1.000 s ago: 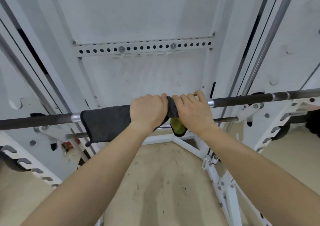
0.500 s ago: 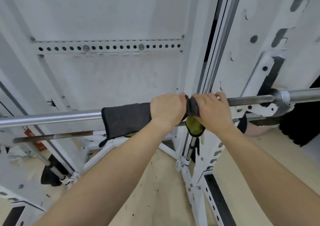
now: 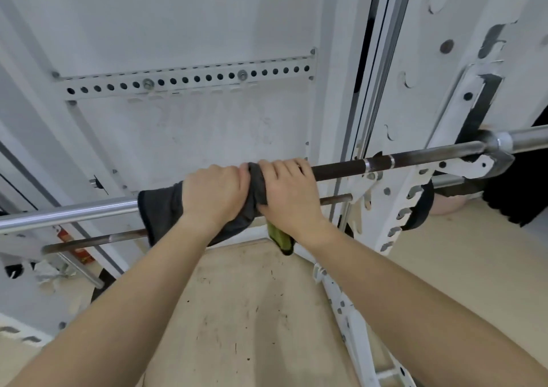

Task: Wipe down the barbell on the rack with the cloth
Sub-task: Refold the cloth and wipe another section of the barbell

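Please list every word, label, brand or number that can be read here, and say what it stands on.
None can be read.
The dark grey cloth, the steel barbell and the white metal rack show no writing.
The small red object at the lower left is too blurred to tell.

Left grip (image 3: 213, 197) and right grip (image 3: 289, 194) side by side, palms down, fingers (image 3: 281, 169) curled over
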Motion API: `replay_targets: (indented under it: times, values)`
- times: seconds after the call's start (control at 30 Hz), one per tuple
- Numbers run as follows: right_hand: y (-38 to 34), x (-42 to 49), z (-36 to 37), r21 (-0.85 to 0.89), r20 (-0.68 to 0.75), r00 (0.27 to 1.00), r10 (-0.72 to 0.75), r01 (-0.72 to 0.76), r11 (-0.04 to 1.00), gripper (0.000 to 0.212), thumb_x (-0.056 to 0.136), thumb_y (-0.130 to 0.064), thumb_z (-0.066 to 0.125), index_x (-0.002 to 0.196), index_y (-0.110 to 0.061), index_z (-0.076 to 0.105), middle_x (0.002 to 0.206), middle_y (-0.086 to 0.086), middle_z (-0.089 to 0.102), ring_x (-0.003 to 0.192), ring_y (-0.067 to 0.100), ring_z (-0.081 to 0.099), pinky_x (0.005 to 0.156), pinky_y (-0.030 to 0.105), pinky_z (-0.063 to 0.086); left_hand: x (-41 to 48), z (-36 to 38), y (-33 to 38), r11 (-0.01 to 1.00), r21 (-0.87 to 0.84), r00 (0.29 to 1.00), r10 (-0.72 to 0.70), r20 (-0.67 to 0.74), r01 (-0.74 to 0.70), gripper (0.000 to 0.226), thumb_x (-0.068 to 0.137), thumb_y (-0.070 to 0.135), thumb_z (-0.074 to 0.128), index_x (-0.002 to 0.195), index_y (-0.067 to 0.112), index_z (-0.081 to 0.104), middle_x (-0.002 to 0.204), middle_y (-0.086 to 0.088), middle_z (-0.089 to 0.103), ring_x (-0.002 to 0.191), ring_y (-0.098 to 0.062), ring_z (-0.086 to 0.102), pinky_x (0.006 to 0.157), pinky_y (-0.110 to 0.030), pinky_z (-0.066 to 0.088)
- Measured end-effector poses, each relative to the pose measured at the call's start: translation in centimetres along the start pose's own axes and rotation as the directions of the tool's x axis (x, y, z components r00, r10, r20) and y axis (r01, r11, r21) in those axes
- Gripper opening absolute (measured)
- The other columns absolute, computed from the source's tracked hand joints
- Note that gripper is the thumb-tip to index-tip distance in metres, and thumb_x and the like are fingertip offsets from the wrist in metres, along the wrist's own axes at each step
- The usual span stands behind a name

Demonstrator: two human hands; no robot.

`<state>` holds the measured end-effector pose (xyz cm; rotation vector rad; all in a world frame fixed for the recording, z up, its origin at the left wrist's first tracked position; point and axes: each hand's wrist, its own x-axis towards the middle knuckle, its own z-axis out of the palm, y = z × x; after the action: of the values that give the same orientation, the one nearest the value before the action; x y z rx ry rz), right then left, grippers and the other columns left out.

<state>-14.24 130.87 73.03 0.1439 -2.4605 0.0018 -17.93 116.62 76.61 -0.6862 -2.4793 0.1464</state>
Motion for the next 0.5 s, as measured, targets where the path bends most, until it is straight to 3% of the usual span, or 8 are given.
replay_targets:
  times: [0.07, 0.17, 0.27, 0.33, 0.5]
  values:
    - [-0.4, 0.0, 0.7, -0.008, -0.057, 0.998, -0.033, 0.032, 0.999, 0.034, 0.085, -0.029, 0.057, 0.113, -0.011, 0.061, 0.089, 0.003, 0.067, 0.085, 0.029, 0.061, 0.095, 0.041, 0.04, -0.4, 0.3, -0.5, 0.996, -0.05, 0.997, -0.077, -0.019, 0.076, 0.033, 0.091, 0.015, 0.061, 0.059, 0.009, 0.057, 0.045, -0.01, 0.05, 0.037, -0.029, 0.05, 0.041, -0.028, 0.038]
    - [3.4, -0.6, 0.9, -0.099, -0.121, 0.984, -0.13, 0.118, 0.988, 0.03, 0.092, -0.023, 0.053, 0.119, -0.012, 0.06, 0.086, 0.002, 0.066, 0.083, 0.027, 0.061, 0.103, 0.042, 0.037, 0.6, 1.0, 1.6, 0.988, -0.073, 0.989, -0.141, -0.049, 0.137, 0.046, 0.102, 0.026, 0.039, 0.061, 0.012, 0.054, 0.051, -0.006, 0.044, 0.044, -0.028, 0.044, 0.046, -0.029, 0.029]
    - [9.0, -1.8, 0.5, -0.166, -0.157, 0.97, -0.186, 0.159, 0.973, 0.026, 0.094, -0.016, 0.051, 0.119, -0.014, 0.059, 0.086, 0.002, 0.064, 0.082, 0.026, 0.061, 0.107, 0.043, 0.036, 2.4, 1.0, 5.9, 0.993, -0.046, 0.993, -0.106, -0.042, 0.104, 0.044, 0.103, 0.026, 0.033, 0.061, 0.017, 0.044, 0.05, 0.0, 0.03, 0.046, -0.025, 0.036, 0.046, -0.028, 0.021]
    - [12.9, -2.6, -0.1, -0.206, -0.148, 0.968, -0.2, 0.168, 0.964, 0.029, 0.092, -0.013, 0.051, 0.12, -0.013, 0.058, 0.087, 0.002, 0.064, 0.083, 0.026, 0.062, 0.109, 0.044, 0.036, 3.9, 0.8, 9.0, 0.994, -0.052, 0.994, -0.101, -0.044, 0.099, 0.042, 0.101, 0.021, 0.041, 0.059, 0.017, 0.038, 0.047, 0.002, 0.02, 0.043, -0.024, 0.033, 0.044, -0.027, 0.016]
    - [22.4, -4.5, -2.3, -0.281, -0.037, 0.987, -0.154, 0.137, 0.95, 0.029, 0.094, -0.013, 0.052, 0.122, -0.012, 0.057, 0.089, 0.005, 0.066, 0.086, 0.028, 0.064, 0.112, 0.049, 0.036, 7.6, -0.1, 17.3, 1.0, 0.019, 1.0, 0.003, 0.03, -0.003, 0.025, 0.101, 0.016, 0.039, 0.077, 0.017, 0.048, 0.053, 0.0, 0.027, 0.049, -0.025, 0.037, 0.044, -0.029, 0.018]
